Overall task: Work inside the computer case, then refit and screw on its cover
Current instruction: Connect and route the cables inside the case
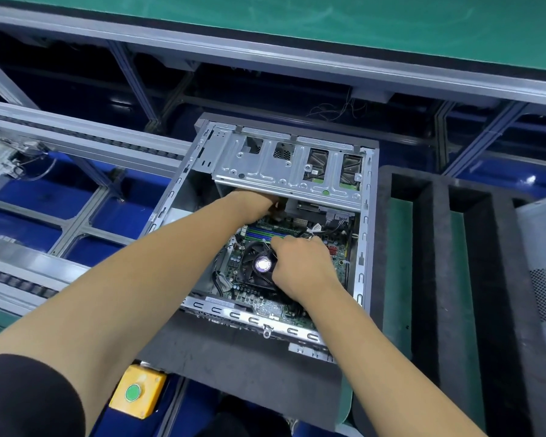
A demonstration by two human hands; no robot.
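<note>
The open computer case (pixel 364 234) lies on a grey foam pad (pixel 240 357), its motherboard (pixel 265 310) exposed. My left hand (pixel 252 205) reaches under the silver drive cage (pixel 265 165) at the case's far end; its fingertips are hidden there. My right hand (pixel 300 263) hovers over the right side of the black CPU fan (pixel 256 263) with fingers curled, just below the RAM slots (pixel 262 234). Whether either hand holds anything is hidden. A perforated metal panel (pixel 542 272), likely the cover, lies at the far right edge.
A black foam tray with long slots (pixel 435 247) stands right of the case. A yellow box with a green button (pixel 136 392) sits near the front left. Conveyor rails (pixel 76 137) run on the left, and a green-topped bench (pixel 328 23) crosses behind.
</note>
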